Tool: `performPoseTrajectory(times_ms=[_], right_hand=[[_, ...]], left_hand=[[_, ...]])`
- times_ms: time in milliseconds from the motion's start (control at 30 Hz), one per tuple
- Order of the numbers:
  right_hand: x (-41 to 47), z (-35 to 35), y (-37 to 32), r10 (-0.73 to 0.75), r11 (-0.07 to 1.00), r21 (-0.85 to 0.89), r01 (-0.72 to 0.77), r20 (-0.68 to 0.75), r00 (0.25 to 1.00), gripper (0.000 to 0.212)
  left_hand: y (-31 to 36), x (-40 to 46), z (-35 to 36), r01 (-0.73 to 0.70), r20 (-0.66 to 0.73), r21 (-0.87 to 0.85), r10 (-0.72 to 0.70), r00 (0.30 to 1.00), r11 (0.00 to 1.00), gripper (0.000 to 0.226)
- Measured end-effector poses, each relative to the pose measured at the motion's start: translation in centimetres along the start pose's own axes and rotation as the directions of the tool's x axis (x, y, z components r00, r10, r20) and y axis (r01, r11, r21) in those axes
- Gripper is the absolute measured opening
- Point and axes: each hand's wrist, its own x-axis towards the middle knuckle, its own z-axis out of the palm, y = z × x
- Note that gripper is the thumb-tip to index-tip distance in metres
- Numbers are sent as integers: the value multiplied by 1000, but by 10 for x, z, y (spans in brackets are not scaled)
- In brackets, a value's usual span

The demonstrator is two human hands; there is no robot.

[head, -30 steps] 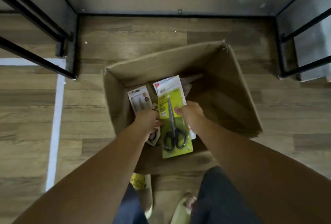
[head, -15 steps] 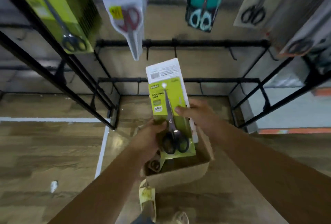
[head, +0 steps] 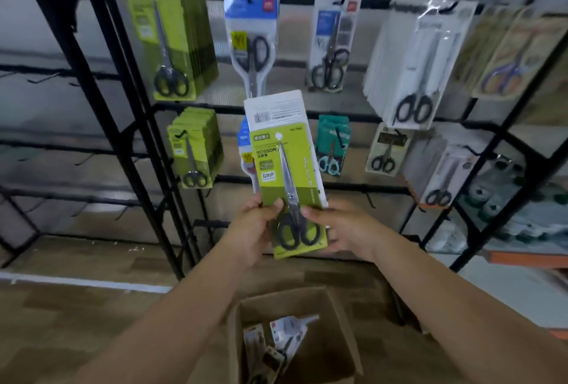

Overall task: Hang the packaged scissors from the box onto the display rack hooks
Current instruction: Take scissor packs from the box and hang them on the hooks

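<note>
I hold a green scissors pack upright in front of the black display rack, with a white-backed pack stacked behind it. My left hand pinches the lower left edge, thumb on the front. My right hand grips the lower right edge, thumb by the black handles. Below stands the open cardboard box with a few packs left inside. Matching green packs hang at the upper left and middle left of the rack.
Other scissors packs fill hooks across the rack: blue, grey, white, teal. Bare hooks stick out on the lower bars. A white line runs across the wood floor. An orange-edged shelf sits at right.
Both hands lifted the green pack out of the box up to rack height. My view tilted up from the box to the hanging displays.
</note>
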Motion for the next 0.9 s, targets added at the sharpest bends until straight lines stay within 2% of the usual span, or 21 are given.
performPoseTrajectory(times_ms=[67, 167, 267, 400, 533, 633, 733, 833, 900], right_hand=[[-5, 7, -2, -11, 1000, 21, 11, 2, 1000, 25], [-7, 10, -9, -76, 992, 94, 84, -88, 993, 33], [-8, 11, -16, -60, 979, 184, 88, -150, 987, 36], [-5, 19, -19, 9, 936, 350, 30, -108, 994, 46], [0, 27, -17, 46, 890, 455, -10, -69, 997, 39], [2, 31, -13, 53, 897, 441, -25, -51, 997, 31], [6, 29, -4, 36, 923, 384, 24, -148, 988, 22], [8, 18, 2, 0, 927, 358, 111, -294, 956, 18], [8, 10, 3, -26, 918, 361, 162, -352, 936, 16]], left_hand=[[10, -1, 4, -36, 14, -30, 36, 999, 999, 23], [25, -3, 10, -28, 44, -90, 32, 999, 996, 26], [43, -1, 17, -25, 74, -183, 39, 997, 983, 32], [63, 2, 26, -51, 84, -291, 78, 993, 955, 38], [76, 5, 27, -66, 103, -315, 104, 989, 947, 34], [87, 4, 23, -37, 139, -323, 86, 987, 946, 28], [99, 7, 13, -57, 213, -350, 139, 967, 935, 35], [113, 13, 2, -82, 154, -391, 154, 976, 917, 44], [120, 16, -5, -111, 99, -359, 156, 983, 927, 44]])
